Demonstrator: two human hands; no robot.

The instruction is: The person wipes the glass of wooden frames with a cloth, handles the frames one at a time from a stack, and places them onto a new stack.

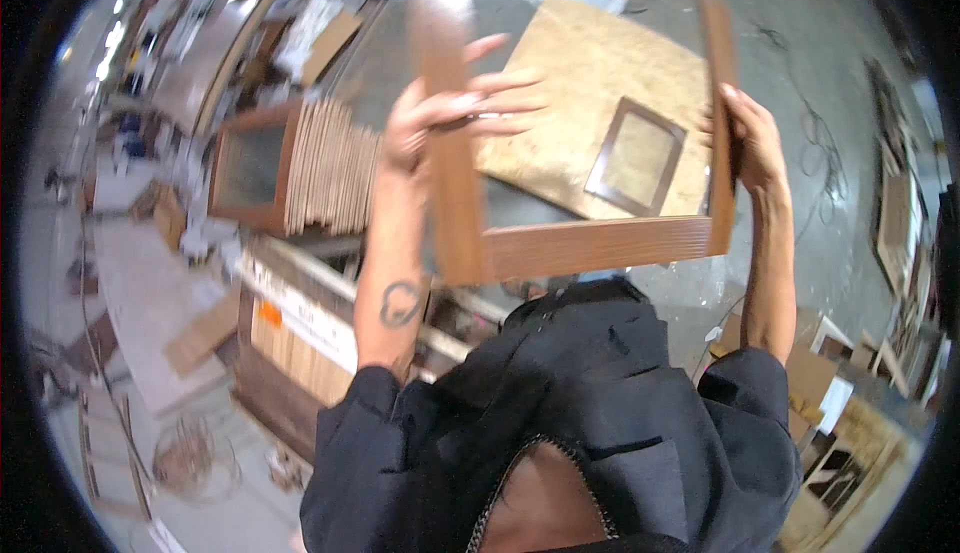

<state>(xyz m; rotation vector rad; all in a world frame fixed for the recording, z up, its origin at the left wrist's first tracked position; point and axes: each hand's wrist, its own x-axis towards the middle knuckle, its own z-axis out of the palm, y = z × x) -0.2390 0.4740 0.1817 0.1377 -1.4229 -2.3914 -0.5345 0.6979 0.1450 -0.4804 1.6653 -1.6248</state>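
A large brown wooden frame point(600, 246) is raised in front of me, two long side rails running away from a near crosspiece. My right hand point(752, 138) grips its right rail, with fingertips wrapped to the inner side. At the left rail point(455, 188), my left hand point(455, 108) lies across the wood with its fingers stretched and spread past the inner edge. Whether its palm bears any weight I cannot tell. Beyond the frame's opening lies a pale wooden board point(560, 73), with a small dark-brown rectangular frame point(635, 158) on top.
At left stands a row of similar brown frames point(330, 168), stacked close together. Below them is a wooden crate point(300, 343) with a white label. Cables point(820, 148) trail over the grey floor at right. Cardboard and wood scraps point(815, 378) sit at lower right.
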